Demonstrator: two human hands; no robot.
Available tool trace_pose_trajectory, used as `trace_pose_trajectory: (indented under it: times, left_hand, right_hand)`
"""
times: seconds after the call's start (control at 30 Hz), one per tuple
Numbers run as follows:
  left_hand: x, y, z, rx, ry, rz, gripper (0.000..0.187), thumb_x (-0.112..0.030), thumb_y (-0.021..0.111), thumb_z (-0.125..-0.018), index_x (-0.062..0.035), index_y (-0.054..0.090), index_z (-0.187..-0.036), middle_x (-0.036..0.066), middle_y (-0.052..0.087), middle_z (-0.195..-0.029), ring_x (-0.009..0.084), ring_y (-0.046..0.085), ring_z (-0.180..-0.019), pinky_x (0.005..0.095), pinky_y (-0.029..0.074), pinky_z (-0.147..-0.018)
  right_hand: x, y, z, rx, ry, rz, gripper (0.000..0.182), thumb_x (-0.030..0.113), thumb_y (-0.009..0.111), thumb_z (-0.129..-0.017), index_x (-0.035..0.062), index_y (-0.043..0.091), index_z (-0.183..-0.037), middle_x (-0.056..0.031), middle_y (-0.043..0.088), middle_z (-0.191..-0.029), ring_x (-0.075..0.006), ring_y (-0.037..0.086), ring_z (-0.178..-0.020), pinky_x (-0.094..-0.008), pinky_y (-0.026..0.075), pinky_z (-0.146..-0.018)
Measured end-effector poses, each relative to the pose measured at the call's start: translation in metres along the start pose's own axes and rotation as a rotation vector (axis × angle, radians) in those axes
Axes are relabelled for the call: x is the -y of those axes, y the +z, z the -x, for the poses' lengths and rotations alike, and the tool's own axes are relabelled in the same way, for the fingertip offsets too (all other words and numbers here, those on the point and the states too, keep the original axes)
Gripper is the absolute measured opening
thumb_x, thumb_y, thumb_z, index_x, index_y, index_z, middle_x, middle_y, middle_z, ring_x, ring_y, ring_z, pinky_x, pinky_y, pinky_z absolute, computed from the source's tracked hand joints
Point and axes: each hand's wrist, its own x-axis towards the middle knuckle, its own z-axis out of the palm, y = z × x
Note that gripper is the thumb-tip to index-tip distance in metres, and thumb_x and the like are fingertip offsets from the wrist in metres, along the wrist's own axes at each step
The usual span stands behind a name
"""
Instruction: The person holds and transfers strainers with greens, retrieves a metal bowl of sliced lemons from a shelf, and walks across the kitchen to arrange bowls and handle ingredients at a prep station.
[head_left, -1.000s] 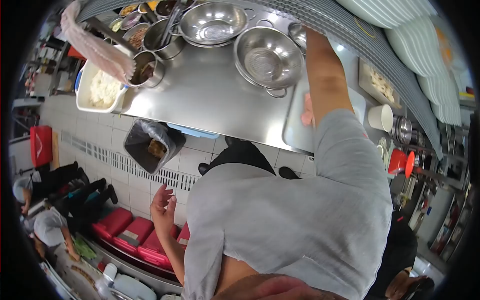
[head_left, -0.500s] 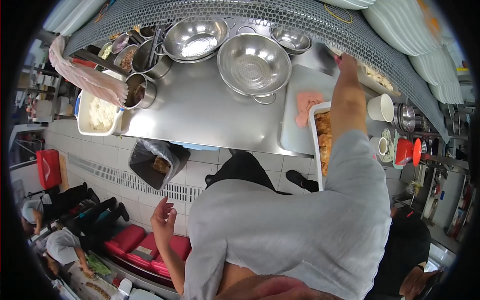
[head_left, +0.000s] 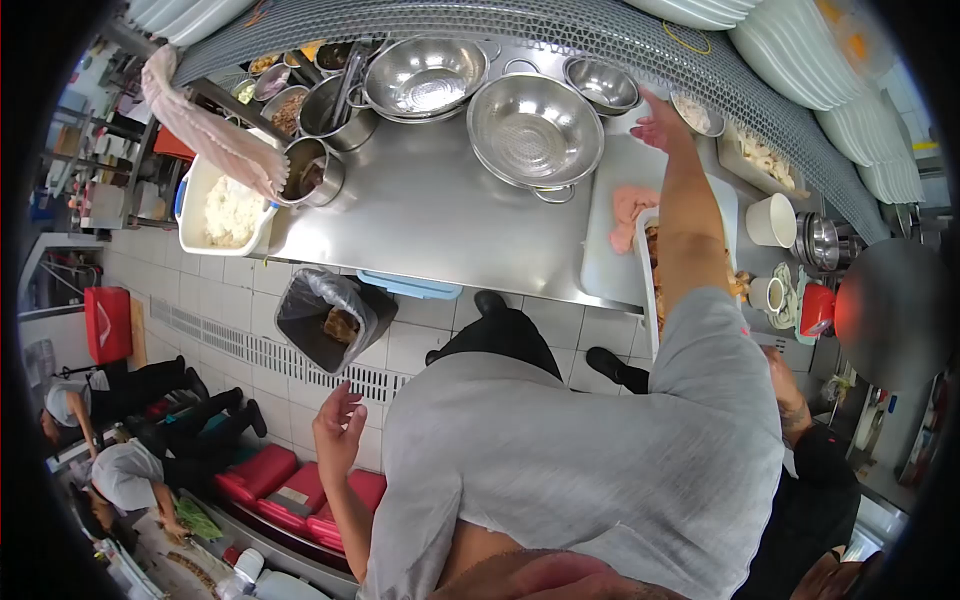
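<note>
My right hand [head_left: 658, 122] is stretched over the back of the steel counter with its fingers apart and nothing in them. It hovers between a small steel bowl [head_left: 603, 84] and a bowl of white shreds [head_left: 698, 114]. Below that forearm lie a pink cloth [head_left: 628, 212] on a white cutting board [head_left: 608, 262] and a white tray [head_left: 646, 290] of browned food, partly covered by my arm. My left hand [head_left: 338, 430] hangs over the floor at my side, fingers loosely bent and apart, holding nothing.
A steel colander [head_left: 535, 135] and a wide steel bowl [head_left: 425, 78] stand mid-counter. A white tub of rice [head_left: 228, 215] is at the left. On the floor sits a lined bin [head_left: 335, 318]. A co-worker's hand [head_left: 787, 385] is close on my right; others work at lower left.
My right hand has drawn back leftward from the container at the back right, and its fingers have spread. A co-worker's arm has appeared on the right. The whole view has shifted slightly.
</note>
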Motion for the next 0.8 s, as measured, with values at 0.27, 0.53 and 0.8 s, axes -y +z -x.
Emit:
trace_pose_trajectory:
  times: [0.27, 0.53, 0.8]
  left_hand:
    - [0.004, 0.007, -0.012, 0.06, 0.047, 0.109, 0.049, -0.006, 0.071, -0.092, 0.0035, 0.057, -0.138, 0.014, 0.072, -0.109, 0.0152, 0.069, -0.092, 0.0273, 0.055, -0.075]
    - [0.021, -0.007, -0.02, 0.102, 0.054, 0.145, 0.049, -0.009, 0.072, -0.093, 0.0025, 0.057, -0.138, 0.013, 0.072, -0.11, 0.0145, 0.068, -0.09, 0.0272, 0.055, -0.075]
    - [0.038, -0.004, -0.055, 0.206, 0.156, 0.221, 0.05, -0.012, 0.071, -0.094, 0.0009, 0.057, -0.14, 0.01, 0.072, -0.111, 0.0126, 0.066, -0.092, 0.0262, 0.053, -0.077]
  right_hand:
    - [-0.029, 0.052, -0.023, -0.068, -0.273, -0.243, 0.03, 0.011, 0.055, -0.095, -0.0071, 0.053, -0.118, -0.0236, 0.066, -0.103, -0.0326, 0.072, -0.073, -0.0403, 0.059, -0.059]
    - [0.006, 0.034, 0.055, -0.128, -0.635, -0.315, 0.025, 0.009, 0.055, -0.095, -0.0101, 0.058, -0.112, -0.0212, 0.07, -0.094, -0.03, 0.073, -0.067, -0.0386, 0.064, -0.056]
    - [-0.029, 0.13, 0.267, 0.12, -0.805, 0.075, 0.021, 0.006, 0.061, -0.092, -0.0084, 0.065, -0.077, -0.0163, 0.068, -0.08, -0.0257, 0.073, -0.066, -0.0348, 0.062, -0.057]
